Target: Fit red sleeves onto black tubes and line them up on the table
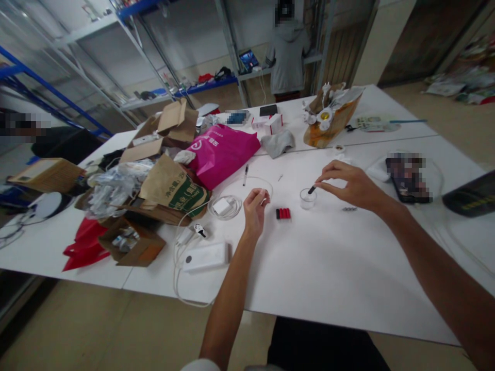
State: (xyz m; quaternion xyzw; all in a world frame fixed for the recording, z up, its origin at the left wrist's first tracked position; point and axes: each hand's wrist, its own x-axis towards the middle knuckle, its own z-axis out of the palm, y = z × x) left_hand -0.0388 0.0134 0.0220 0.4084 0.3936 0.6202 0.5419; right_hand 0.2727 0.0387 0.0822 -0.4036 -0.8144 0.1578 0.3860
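My right hand (350, 184) pinches a small dark stick-like piece (311, 189) just above a small clear cup (308, 198) on the white table (328, 257). My left hand (255, 204) rests on the table with its fingers curled, pinching a thin white cable or something too small to name. A set of red cylinders with a black end (283, 214) lies between my hands. A few small metal bits (349, 208) lie right of the cup.
A pink bag (222, 152), brown paper bags and cardboard boxes (170, 190) crowd the left. A white power bank (207, 256), charger with coiled cable (223, 206), pen (245, 174) and phone (410, 178) lie around. A person in grey (288, 56) stands at the far shelves.
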